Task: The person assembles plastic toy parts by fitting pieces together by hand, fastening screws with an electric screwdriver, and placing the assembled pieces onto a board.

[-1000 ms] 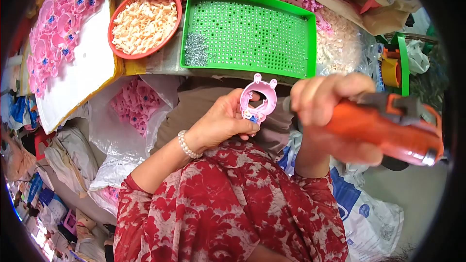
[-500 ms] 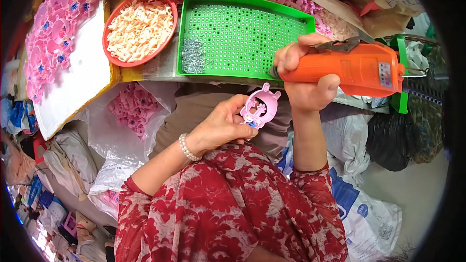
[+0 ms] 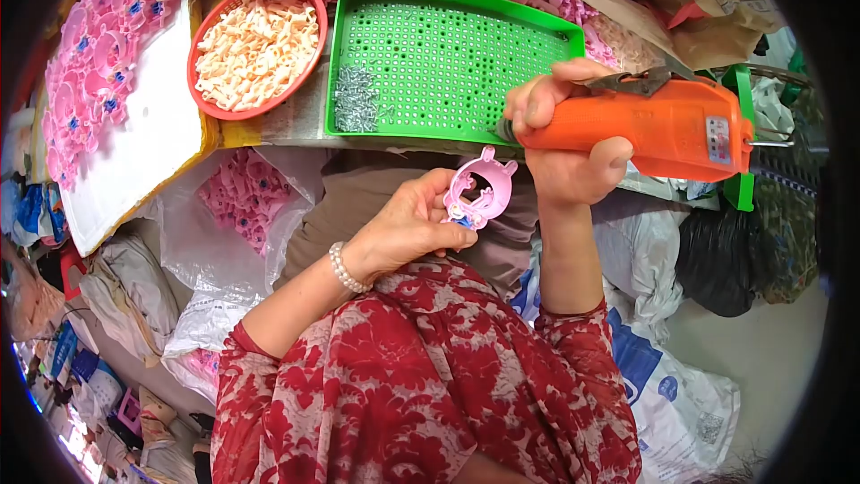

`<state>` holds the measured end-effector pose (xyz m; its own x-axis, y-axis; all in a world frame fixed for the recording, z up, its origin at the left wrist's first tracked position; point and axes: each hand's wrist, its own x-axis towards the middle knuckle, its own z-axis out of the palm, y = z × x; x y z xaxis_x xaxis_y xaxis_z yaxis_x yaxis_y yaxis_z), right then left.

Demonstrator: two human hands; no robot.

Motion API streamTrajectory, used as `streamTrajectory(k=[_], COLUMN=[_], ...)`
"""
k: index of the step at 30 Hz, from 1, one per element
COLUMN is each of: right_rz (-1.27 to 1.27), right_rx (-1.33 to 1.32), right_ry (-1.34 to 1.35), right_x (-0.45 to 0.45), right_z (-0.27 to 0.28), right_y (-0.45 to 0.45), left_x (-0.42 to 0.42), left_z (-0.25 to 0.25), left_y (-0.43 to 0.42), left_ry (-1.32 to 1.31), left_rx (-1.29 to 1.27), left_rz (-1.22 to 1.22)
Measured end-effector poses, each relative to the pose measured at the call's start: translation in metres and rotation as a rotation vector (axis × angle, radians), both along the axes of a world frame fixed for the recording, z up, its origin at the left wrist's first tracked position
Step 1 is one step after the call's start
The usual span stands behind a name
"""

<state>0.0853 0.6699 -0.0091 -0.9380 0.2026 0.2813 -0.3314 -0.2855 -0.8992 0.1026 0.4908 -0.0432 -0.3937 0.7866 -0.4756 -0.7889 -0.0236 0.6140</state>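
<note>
Because the left hand [image 3: 408, 220] pinches the round, eared pink plastic shell [image 3: 500, 185] by its edge, it could slip if bumped by the orange plastic power driver [image 3: 658, 125] that the right hand [image 3: 571, 166] grips near the green perforated plastic tray [image 3: 430, 63].

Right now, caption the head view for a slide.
Left hand holds a pink eared ring; right hand grips an orange power tool beside a green tray.

Orange tool [image 3: 658, 132] farther forward.
The right grip [image 3: 566, 139] now hides the near corner of the green tray [image 3: 421, 135], beyond the left grip [image 3: 414, 221].
</note>
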Motion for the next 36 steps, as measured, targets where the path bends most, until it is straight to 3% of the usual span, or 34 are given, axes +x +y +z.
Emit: streamTrajectory(k=[8,10,16,17,36], right_rz=[0.093,0.205,0.257,0.348,0.303], right_rx=[-0.137,-0.025,-0.094,-0.109,-0.067], right_ry=[0.118,0.258,0.134,0.243,0.152], right_x=[0.008,0.012,0.045,0.040,0.055], right_z=[0.020,0.024,0.036,0.027,0.013], right_y=[0.005,0.008,-0.016,-0.015,-0.031], left_x=[0.000,0.000,0.001,0.001,0.005], left_z=[0.000,0.000,0.007,0.007,0.012], left_y=[0.000,0.001,0.003,0.003,-0.002], left_ry=[0.047,0.061,0.070,0.070,0.082], left_rx=[-0.067,-0.076,-0.067,-0.068,-0.065], left_rz=[-0.040,-0.035,-0.001,0.000,0.023])
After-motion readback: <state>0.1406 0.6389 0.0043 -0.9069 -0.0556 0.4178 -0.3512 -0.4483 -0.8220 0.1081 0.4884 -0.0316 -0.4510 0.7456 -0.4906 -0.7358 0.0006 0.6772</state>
